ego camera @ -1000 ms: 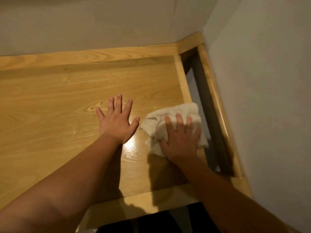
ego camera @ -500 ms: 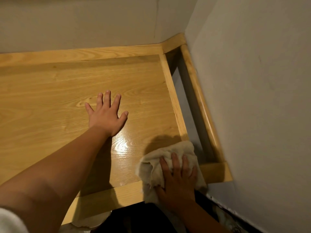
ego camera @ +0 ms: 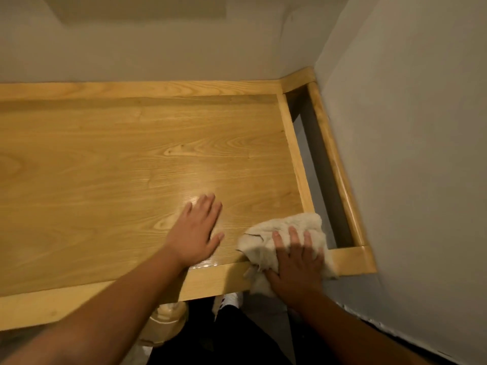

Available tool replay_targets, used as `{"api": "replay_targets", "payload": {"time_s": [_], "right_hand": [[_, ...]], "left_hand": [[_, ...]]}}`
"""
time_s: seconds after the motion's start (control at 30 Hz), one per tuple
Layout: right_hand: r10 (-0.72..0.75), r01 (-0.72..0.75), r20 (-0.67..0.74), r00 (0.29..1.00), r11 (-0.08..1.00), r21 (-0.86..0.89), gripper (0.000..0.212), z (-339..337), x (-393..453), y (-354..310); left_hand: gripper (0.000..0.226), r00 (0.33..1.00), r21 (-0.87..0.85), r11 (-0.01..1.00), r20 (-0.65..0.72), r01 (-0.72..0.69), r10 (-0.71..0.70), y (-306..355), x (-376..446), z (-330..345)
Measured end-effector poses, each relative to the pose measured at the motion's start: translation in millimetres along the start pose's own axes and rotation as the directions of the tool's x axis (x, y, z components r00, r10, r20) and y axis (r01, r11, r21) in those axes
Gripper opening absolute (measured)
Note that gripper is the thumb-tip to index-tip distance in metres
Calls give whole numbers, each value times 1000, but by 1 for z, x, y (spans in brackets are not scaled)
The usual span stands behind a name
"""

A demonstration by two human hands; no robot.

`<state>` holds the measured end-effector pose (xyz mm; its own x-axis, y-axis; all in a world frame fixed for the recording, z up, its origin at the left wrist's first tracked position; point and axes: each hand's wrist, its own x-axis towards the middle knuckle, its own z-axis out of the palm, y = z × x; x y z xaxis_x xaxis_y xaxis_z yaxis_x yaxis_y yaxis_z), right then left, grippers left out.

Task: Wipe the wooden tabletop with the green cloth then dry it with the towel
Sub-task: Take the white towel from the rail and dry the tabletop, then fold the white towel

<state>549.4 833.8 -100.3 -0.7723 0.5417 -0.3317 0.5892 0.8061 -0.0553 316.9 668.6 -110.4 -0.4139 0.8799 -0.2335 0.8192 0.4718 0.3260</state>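
Note:
The wooden tabletop (ego camera: 131,159) fills the middle of the view, with a glossy patch near its front. A crumpled cream towel (ego camera: 287,230) lies over the table's front right corner, partly hanging past the front rail. My right hand (ego camera: 295,264) presses flat on the towel with fingers spread. My left hand (ego camera: 196,233) lies flat on the bare wood just left of the towel, palm down, holding nothing. No green cloth is in view.
A raised wooden rail (ego camera: 340,164) borders the table on the right, with a gap (ego camera: 316,164) between it and the top. Walls (ego camera: 408,127) close in behind and to the right. A turned table leg (ego camera: 168,322) and a shoe (ego camera: 229,301) show below the front edge.
My right hand dragged the towel from the right edge toward me to the front corner. My left hand slid back toward the front edge too.

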Motion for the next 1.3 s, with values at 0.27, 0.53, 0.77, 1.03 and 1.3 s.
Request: {"api": "replay_targets", "payload": {"time_s": [0.27, 0.53, 0.77, 1.03, 1.3], "right_hand": [[196, -194, 62, 979, 980, -33, 87, 11, -4, -49], [80, -92, 123, 989, 992, 90, 87, 38, -36, -203], [-179, 117, 277, 944, 967, 226, 99, 26, -62, -299], [135, -182, 136, 981, 882, 435, 80, -8, -62, -260], [253, -376, 279, 927, 578, 724, 92, -22, -45, -244]], "left_hand": [[76, 990, -311, 947, 134, 85, -44, 28, -148, 21], [69, 842, -690, 575, 96, 440, -530, -17, -206, -8], [77, 799, -644, 581, 82, 498, -595, -89, -220, -32], [53, 849, -378, 760, 233, 528, -474, -115, -195, -43], [34, 914, -563, 724, 175, 399, -367, -109, -203, -60]]}}
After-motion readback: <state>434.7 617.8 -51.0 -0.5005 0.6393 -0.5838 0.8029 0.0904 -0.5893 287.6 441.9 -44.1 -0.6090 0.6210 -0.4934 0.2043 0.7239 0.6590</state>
